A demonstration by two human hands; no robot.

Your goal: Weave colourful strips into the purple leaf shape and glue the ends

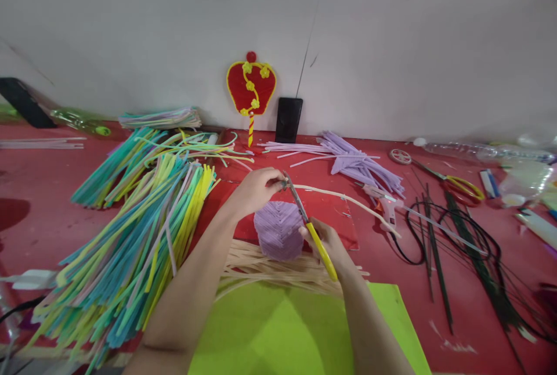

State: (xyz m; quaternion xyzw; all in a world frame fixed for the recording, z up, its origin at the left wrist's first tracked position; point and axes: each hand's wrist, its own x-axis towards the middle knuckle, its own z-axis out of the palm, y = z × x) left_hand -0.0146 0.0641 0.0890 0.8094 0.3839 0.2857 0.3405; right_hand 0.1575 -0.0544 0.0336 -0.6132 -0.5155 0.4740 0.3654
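My right hand is closed round the yellow handles of a pair of scissors, whose blades point up and away toward my other hand. Pinched in the fingers of my left hand is one end of a cream pipe cleaner, right at the scissor tips. The rest of that strip runs off to the right. Whether the blades touch it I cannot tell. Below the hands lies a rounded lilac piece made of pipe cleaners laid in a chevron pattern. It rests over a bundle of cream pipe cleaners.
Coloured pipe cleaners heap on the left, lilac ones at the back. A glue gun, second scissors and dark wire stems lie right. A red fan-shaped ornament and phone stand by the wall.
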